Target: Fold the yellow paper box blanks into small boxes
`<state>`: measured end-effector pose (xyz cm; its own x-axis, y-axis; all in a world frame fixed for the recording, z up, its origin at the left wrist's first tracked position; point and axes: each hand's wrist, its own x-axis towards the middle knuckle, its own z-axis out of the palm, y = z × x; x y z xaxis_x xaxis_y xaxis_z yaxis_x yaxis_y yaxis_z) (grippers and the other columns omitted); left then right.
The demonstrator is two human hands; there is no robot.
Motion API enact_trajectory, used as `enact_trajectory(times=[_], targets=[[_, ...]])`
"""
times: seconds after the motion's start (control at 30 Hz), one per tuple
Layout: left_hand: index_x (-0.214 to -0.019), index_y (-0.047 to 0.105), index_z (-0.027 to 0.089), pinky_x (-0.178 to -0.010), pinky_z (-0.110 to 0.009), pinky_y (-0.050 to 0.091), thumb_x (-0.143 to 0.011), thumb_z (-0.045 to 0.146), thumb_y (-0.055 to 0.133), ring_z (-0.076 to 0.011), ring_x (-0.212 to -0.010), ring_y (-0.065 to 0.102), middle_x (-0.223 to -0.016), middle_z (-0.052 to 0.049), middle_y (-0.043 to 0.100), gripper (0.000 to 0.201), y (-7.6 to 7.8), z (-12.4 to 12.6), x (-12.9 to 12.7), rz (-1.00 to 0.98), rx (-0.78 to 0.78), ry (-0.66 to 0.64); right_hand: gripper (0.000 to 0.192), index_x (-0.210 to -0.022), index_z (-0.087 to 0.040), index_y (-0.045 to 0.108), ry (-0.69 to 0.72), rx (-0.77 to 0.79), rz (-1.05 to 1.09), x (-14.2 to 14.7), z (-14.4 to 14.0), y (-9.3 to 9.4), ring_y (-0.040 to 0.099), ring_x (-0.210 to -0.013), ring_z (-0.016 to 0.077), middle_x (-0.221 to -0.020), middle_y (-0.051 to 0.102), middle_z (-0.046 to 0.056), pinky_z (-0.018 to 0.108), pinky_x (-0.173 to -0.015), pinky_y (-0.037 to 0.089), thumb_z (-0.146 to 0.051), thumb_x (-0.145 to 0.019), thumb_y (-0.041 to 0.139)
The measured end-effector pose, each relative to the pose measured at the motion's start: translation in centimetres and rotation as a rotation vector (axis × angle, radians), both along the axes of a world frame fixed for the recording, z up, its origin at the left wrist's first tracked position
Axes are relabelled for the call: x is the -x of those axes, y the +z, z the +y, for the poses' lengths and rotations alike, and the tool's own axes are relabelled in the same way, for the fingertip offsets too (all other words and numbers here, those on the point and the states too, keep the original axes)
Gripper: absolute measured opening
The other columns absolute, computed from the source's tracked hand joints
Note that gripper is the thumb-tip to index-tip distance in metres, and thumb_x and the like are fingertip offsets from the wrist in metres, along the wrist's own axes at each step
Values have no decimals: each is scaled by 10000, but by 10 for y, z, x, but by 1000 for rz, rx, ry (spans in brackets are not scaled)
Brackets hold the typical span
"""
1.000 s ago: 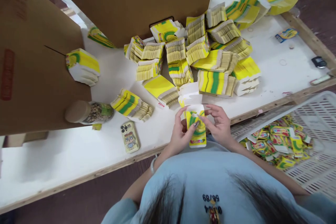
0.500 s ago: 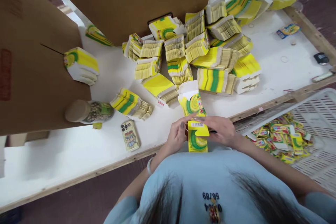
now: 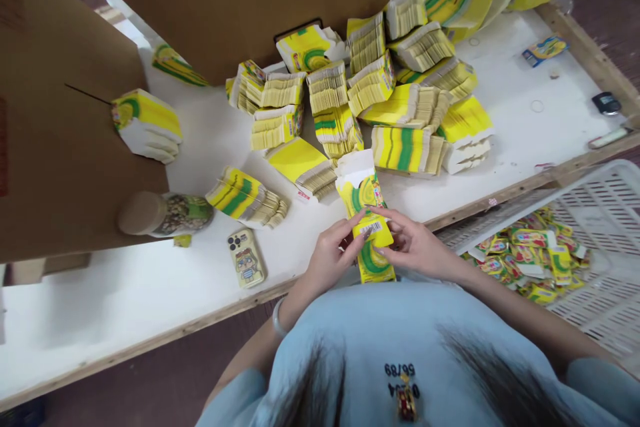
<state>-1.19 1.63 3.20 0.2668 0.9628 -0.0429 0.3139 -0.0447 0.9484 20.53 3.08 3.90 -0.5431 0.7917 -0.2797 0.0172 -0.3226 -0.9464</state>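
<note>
A small yellow and green carton (image 3: 374, 255) is held upright at the table's near edge by both hands. My left hand (image 3: 334, 255) grips its left side. My right hand (image 3: 414, 248) grips its right side, with the fingertips on the barcoded top flap. Just behind the carton, a stack of flat cartons (image 3: 359, 185) with white flaps stands on the white table (image 3: 150, 280). Many more stacks of flat yellow cartons (image 3: 380, 93) lie heaped across the middle of the table.
Large brown cardboard boxes (image 3: 60, 113) stand at the left and back. A phone (image 3: 245, 259) and a lying jar (image 3: 165, 213) are near the left front. A white slatted crate (image 3: 595, 227) with several folded cartons sits at the right.
The carton was turned over in my hands: its white open flaps faced up a second ago, and now the barcoded flap is folded across the top. The hands shifted slightly.
</note>
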Motion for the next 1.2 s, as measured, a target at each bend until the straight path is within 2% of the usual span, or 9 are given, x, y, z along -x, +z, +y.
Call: enact_trajectory(times=[0.17, 0.27, 0.4, 0.47, 0.57, 0.8, 0.93, 1.1, 1.2], targets=[[-1592, 181, 238, -563, -222, 485, -1063, 365, 440, -115, -635, 599, -1014, -66, 704, 603, -6, 3, -4, -29, -21, -106, 576, -1447, -256, 563, 3, 30, 178, -3, -2, -9, 750, -1007, 171, -1172, 768, 79, 357, -878, 637, -416, -914, 711], [-1518, 367, 230, -779, -317, 550, -1074, 323, 387, -187, -868, 668, -1029, -83, 698, 454, 0, 36, 0, 128, -246, -292, 474, -1323, -256, 655, -270, 66, 61, -29, -11, -14, 769, -833, 189, -1059, 797, 73, 352, -722, 660, -504, -920, 682], [-1330, 579, 187, -1057, -466, 441, -945, 444, 659, -304, -1219, 546, -1289, -151, 617, 469, -7, 118, 4, 381, -487, -113, 514, -1207, -299, 709, -555, -111, -508, -144, -40, -17, 768, -728, 285, -912, 783, 98, 466, -641, 633, -655, -837, 694], [-1240, 621, 145, -1016, -459, 445, -812, 451, 815, -302, -1139, 549, -1203, -142, 635, 561, -17, 156, 4, 458, -453, -94, 486, -1071, -352, 750, -603, -247, -1006, -206, -57, -17, 750, -687, 362, -739, 724, 135, 559, -645, 578, -732, -772, 708], [-912, 701, 135, -927, -411, 458, -861, 397, 777, -241, -944, 562, -951, -81, 659, 277, -30, 191, 5, 482, -394, -182, 641, -1309, -412, 639, -690, -442, -1412, -239, -66, -10, 714, -1030, 497, -967, 727, 211, 688, -842, 497, -724, -756, 732], [-1171, 749, 206, -1065, -451, 433, -1036, 532, 445, -254, -1216, 581, -1322, -139, 657, 466, 0, 179, 14, 351, -591, -115, 537, -1399, -216, 541, -684, -885, -893, -60, 31, -2, 627, -1275, 366, -1340, 668, 169, 614, -1095, 486, -527, -964, 578], [-1171, 759, 168, -765, -293, 540, -1047, 552, 400, -169, -815, 684, -923, -71, 745, 540, 31, 140, 7, 131, -504, 69, 553, -1401, -222, 510, -667, -1062, -605, 36, 76, -11, 603, -1281, 340, -1311, 659, 165, 563, -1120, 472, -523, -949, 617], [-1193, 755, 188, -578, -233, 509, -1054, 506, 427, -116, -583, 610, -713, -4, 684, 478, 44, 99, 8, 8, -382, 215, 365, -1276, -226, 563, -602, -987, -433, 68, 78, -18, 698, -1004, 286, -1104, 723, 138, 469, -950, 567, -464, -1000, 543], [-1472, 553, 259, -879, -345, 599, -1012, 597, 454, -211, -1022, 721, -1173, -92, 731, 579, 30, 84, 8, -107, -415, 127, 340, -1264, -217, 586, -534, -992, -392, 61, 67, -14, 714, -1024, 275, -1129, 737, 144, 447, -946, 575, -419, -1042, 424]])
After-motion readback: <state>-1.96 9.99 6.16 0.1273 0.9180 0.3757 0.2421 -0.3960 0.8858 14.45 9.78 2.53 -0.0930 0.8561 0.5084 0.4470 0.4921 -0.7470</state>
